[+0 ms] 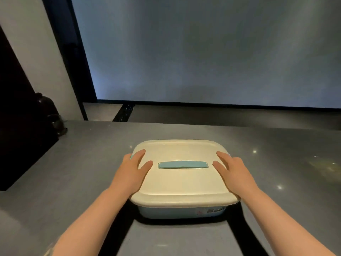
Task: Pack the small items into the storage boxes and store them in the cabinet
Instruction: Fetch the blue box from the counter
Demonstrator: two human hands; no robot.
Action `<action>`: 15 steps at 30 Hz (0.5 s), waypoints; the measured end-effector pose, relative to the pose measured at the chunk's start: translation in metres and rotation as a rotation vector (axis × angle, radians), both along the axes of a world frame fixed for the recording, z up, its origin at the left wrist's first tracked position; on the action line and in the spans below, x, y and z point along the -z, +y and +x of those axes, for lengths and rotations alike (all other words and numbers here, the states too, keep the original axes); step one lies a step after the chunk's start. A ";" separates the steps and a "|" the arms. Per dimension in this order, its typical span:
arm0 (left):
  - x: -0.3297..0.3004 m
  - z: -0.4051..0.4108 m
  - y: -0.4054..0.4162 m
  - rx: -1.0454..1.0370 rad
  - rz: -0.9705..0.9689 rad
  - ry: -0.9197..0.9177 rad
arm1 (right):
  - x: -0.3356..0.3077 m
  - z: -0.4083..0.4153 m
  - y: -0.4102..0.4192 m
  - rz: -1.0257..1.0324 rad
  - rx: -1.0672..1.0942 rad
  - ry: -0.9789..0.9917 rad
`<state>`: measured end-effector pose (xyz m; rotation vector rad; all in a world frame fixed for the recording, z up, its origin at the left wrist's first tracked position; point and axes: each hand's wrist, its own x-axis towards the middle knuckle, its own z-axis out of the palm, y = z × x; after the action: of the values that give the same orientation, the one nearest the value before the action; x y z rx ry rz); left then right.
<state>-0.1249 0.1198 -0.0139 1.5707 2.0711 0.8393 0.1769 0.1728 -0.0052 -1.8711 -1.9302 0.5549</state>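
Pale blue rounded-rectangular plastic storage box (181,212) sat on grey speckled stone countertop (73,172), near centre, cream lid (182,180) closed on top. Long axis ran left-right; teal flat handle (183,165) in lid also lay left-right. Printed label faced near side. Left hand (132,171) lay flat on lid's left edge, fingers straight, spread, gripping nothing. Right hand (233,171) likewise on right edge. Dark bottle (44,105) stood far left.
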 end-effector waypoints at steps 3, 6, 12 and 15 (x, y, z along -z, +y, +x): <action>0.004 -0.002 0.001 -0.017 0.018 -0.022 | 0.000 -0.002 0.001 -0.037 0.019 0.003; 0.002 -0.002 0.001 -0.022 0.016 -0.037 | -0.003 -0.003 0.000 -0.065 0.017 0.002; -0.007 -0.001 -0.023 -0.062 0.024 -0.069 | -0.008 0.004 -0.018 -0.078 -0.048 0.048; -0.004 -0.001 -0.059 -0.172 0.046 -0.072 | -0.004 -0.003 -0.036 -0.056 -0.085 0.086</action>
<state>-0.1255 0.0604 -0.0101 1.3787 2.1717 0.9953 0.1743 0.1369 -0.0010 -1.7744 -1.9644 0.7105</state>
